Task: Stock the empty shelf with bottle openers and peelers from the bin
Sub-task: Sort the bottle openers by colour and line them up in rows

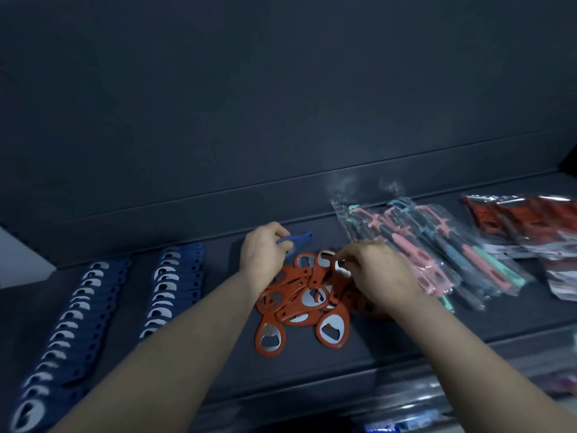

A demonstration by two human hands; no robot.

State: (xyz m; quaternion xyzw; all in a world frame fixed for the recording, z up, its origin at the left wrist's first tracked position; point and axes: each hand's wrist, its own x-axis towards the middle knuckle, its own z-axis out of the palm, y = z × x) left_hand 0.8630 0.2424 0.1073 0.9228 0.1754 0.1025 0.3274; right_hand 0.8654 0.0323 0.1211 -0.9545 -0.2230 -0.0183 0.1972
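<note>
One blue opener (295,240), pinched by left hand (263,254)

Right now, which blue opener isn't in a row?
The blue opener gripped by the left hand, beyond the orange pile; the rest lie in two rows.

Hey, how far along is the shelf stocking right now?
Done: two neat rows of blue bottle openers and bagged pink-and-teal peelers lie on the dark shelf. In hand: the left hand holds a stray blue opener; the right hand pinches one orange opener. Left: lining up the jumbled orange pile.
</note>
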